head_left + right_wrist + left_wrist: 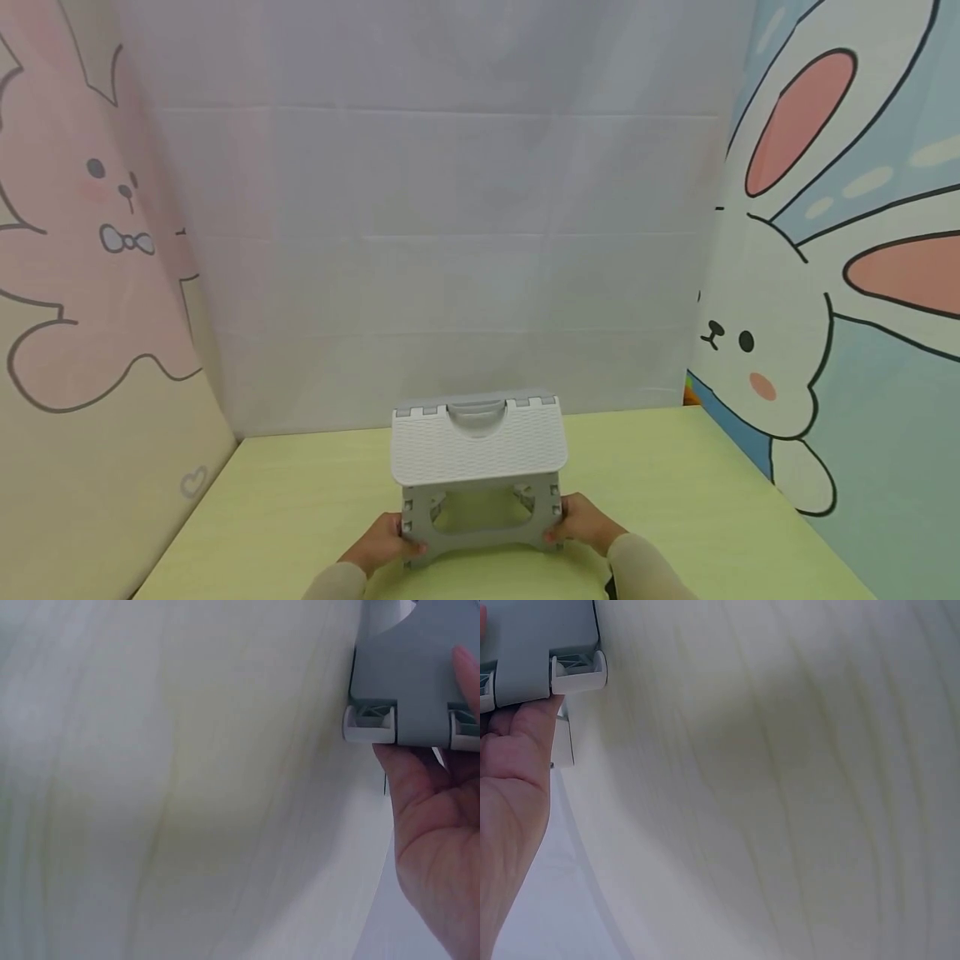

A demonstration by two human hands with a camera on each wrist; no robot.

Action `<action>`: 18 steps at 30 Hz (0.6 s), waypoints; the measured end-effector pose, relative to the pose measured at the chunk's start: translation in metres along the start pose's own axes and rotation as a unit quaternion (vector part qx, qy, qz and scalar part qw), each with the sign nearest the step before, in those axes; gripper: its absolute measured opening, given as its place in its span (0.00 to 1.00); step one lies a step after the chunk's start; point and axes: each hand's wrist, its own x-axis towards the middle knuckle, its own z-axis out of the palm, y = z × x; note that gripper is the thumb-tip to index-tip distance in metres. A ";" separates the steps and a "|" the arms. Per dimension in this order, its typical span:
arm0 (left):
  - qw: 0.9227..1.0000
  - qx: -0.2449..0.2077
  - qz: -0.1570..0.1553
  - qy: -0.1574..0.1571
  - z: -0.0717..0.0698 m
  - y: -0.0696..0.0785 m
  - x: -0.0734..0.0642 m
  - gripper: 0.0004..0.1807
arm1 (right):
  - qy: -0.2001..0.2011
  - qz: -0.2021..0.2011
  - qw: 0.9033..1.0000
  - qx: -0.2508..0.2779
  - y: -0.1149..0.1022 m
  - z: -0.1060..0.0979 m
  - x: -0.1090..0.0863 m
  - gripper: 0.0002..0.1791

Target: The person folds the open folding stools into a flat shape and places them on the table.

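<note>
A folding step stool (pixel 480 446) with a white textured top and grey legs stands upright at the middle of the table. Its top has a handle cut-out on the far side and slopes down toward me. My left hand (pixel 384 543) grips the lower left side of the near leg panel, thumb in front. On the opposite side my right hand (pixel 587 525) grips the same panel, thumb also in front. Both wrist views catch only a corner of the stool, its grey leg (pixel 544 645) in the left and grey leg (pixel 420 675) in the right, with fingers tucked behind.
The pale yellow table (pixel 315 475) reaches back to a white sheet (pixel 450 250). Curtains with cartoon rabbits hang at the left (pixel 97 292) and right (pixel 862 400). A small dark object (pixel 611 587) shows beside the right sleeve.
</note>
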 end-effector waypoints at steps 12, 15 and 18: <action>1.000 0.000 -0.008 -0.001 0.000 0.001 -0.001 0.20 | 0.005 0.004 1.000 -0.017 0.002 0.000 0.003 0.17; 1.000 -0.001 -0.009 -0.003 -0.001 0.000 -0.001 0.20 | 0.008 0.001 1.000 -0.024 0.002 0.000 0.004 0.17; 1.000 -0.002 -0.005 -0.006 0.000 -0.001 0.000 0.20 | 0.013 0.001 0.999 -0.032 0.001 0.000 0.004 0.17</action>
